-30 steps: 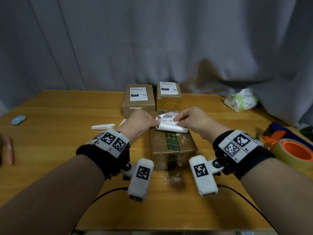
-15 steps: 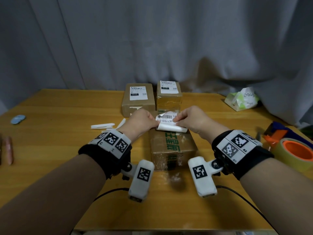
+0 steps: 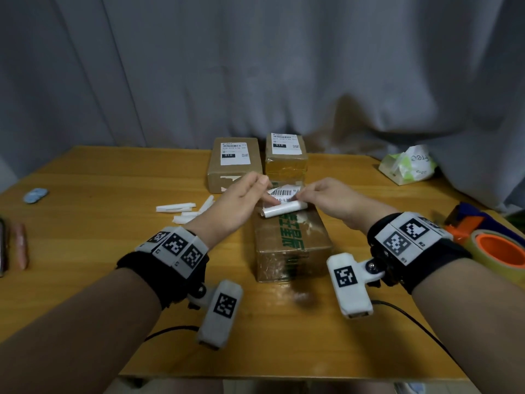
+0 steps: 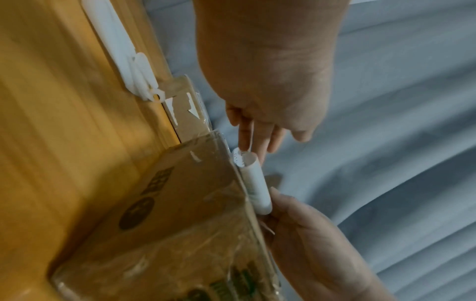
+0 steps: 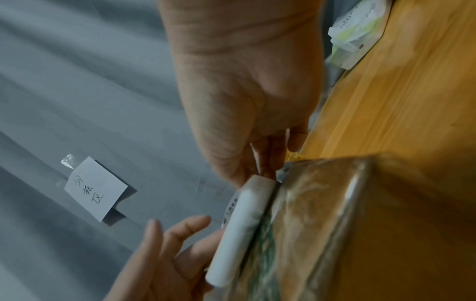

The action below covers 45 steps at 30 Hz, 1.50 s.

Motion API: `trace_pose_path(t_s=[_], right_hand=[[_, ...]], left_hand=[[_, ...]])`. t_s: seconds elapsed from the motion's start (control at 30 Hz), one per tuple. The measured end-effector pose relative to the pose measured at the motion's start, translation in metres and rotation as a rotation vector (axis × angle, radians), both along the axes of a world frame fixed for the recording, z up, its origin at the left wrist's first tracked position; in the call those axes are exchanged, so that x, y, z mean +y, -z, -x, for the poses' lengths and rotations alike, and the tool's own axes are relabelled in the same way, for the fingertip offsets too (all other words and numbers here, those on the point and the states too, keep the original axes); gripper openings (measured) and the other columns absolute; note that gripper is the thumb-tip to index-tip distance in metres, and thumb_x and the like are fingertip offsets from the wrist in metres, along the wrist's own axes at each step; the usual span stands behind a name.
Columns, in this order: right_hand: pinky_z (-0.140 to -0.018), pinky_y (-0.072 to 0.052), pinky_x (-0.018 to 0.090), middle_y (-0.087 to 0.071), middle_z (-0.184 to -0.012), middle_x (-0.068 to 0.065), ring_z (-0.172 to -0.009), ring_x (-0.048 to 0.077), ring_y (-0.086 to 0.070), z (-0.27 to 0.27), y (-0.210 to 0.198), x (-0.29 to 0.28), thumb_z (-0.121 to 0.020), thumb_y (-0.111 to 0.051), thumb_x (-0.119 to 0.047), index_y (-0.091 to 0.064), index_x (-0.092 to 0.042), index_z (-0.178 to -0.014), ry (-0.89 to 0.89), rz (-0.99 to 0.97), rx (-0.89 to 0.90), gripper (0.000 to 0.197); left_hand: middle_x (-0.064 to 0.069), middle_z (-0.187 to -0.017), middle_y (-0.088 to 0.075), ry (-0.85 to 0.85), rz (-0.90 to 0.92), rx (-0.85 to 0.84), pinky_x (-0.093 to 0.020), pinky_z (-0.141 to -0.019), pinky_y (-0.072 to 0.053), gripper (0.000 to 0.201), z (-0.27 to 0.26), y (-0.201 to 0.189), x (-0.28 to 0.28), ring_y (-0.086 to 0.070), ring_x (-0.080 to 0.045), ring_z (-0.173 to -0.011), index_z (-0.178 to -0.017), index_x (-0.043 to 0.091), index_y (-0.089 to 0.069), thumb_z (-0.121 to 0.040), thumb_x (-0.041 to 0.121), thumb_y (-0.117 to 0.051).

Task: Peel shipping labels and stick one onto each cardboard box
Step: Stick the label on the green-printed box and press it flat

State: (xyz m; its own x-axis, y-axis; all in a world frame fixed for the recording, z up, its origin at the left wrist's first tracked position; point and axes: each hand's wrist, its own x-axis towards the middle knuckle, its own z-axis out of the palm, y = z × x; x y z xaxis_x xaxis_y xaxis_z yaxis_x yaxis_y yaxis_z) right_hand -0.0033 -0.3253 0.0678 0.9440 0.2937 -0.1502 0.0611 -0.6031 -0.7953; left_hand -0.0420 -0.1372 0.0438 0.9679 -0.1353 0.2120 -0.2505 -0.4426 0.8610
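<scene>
A brown cardboard box (image 3: pixel 292 243) with green print lies in the middle of the table, its top bare of a label. Above its far end is a white shipping label (image 3: pixel 284 194) with a barcode, its near part curled into a roll (image 4: pixel 256 183) (image 5: pixel 242 224). My left hand (image 3: pixel 268 191) pinches the label's left edge between thumb and a finger, the other fingers spread straight (image 4: pixel 255 142). My right hand (image 3: pixel 298 196) pinches the right edge (image 5: pixel 270 163). The roll touches the box's top edge.
Two boxes with labels on top stand at the back, one left (image 3: pixel 234 166) and one right (image 3: pixel 285 157). White backing strips (image 3: pixel 181 209) lie left of my hands. A tissue pack (image 3: pixel 409 166) and an orange-cored tape roll (image 3: pixel 500 248) sit at the right. A grey curtain hangs behind the table (image 3: pixel 85 251).
My left hand has lifted a little and its fingers have spread out from a closed grip. More of the barcode side shows. The right hand has hardly moved.
</scene>
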Motion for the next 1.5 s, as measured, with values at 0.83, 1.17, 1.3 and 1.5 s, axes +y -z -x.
trace_pose_path(t_s=[0.83, 1.17, 1.3, 1.5], right_hand=[[-0.081, -0.039, 0.017, -0.063, -0.111, 0.01, -0.106, 0.018, -0.054, 0.01, 0.018, -0.007, -0.098, -0.035, -0.019, -0.064, -0.01, -0.092, -0.114, -0.213, -0.105, 0.031], [-0.051, -0.036, 0.003, -0.063, -0.059, -0.01, -0.052, -0.005, -0.049, 0.018, 0.015, -0.016, -0.095, -0.036, -0.009, -0.063, -0.001, -0.086, -0.044, -0.315, -0.114, 0.03], [-0.055, -0.04, 0.005, -0.068, -0.072, 0.001, -0.068, 0.009, -0.053, 0.02, 0.017, -0.021, -0.095, -0.038, -0.015, -0.068, 0.0, -0.095, 0.01, -0.306, -0.076, 0.033], [-0.063, -0.049, 0.016, -0.07, -0.079, 0.006, -0.067, 0.008, -0.061, 0.014, 0.015, -0.012, -0.1, -0.044, -0.024, -0.063, -0.007, -0.105, -0.033, -0.246, -0.114, 0.026]], left_hand=[[0.038, -0.101, -0.047, 0.09, -0.468, -0.175, -0.03, -0.09, -0.017, 0.097, 0.001, 0.015, 0.011, -0.037, -0.006, -0.109, -0.114, 0.034, -0.063, -0.073, 0.078, 0.014], [0.015, -0.084, -0.065, -0.073, -0.541, -0.201, -0.029, -0.083, -0.023, 0.012, -0.01, 0.011, -0.004, -0.038, -0.009, -0.094, -0.091, 0.029, -0.065, -0.084, 0.037, -0.064], [0.013, -0.083, -0.053, -0.088, -0.582, -0.233, -0.03, -0.081, -0.024, 0.017, -0.011, 0.014, -0.012, -0.043, -0.016, -0.095, -0.091, 0.028, -0.072, -0.082, 0.04, -0.064], [0.013, -0.091, -0.048, -0.024, -0.612, -0.171, -0.032, -0.084, -0.025, 0.024, -0.005, 0.012, -0.007, -0.043, -0.017, -0.101, -0.1, 0.029, -0.071, -0.081, 0.042, -0.065]])
